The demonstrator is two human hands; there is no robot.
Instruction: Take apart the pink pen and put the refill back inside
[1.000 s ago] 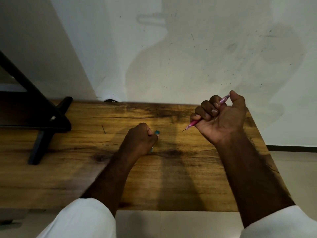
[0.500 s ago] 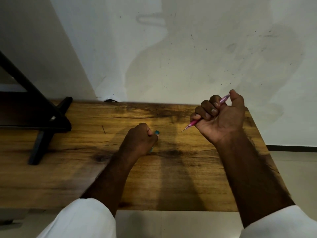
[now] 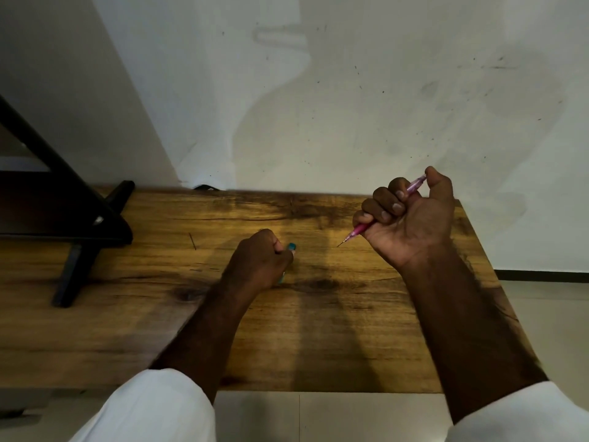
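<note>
- Dim, warm light is noted; the wall (image 3: 350, 106) is lit brightest at centre, its left side left in shade.
- A broad soft shadow is cast on the wall; dark bands are thrown across the table (image 3: 318, 330).
- The left hand (image 3: 258, 260) is underexposed.
- The table's far edge is slightly blurred.

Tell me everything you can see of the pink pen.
The pink pen is slim, of translucent pink plastic, with a fine dark point. It slants, point low toward the person's left, back end high and away. The right hand grips it in a fist: fingers curl round its middle and hide it, the thumb rests on the back end. It is held over the wooden table; whether the point touches the wood cannot be told.
</note>
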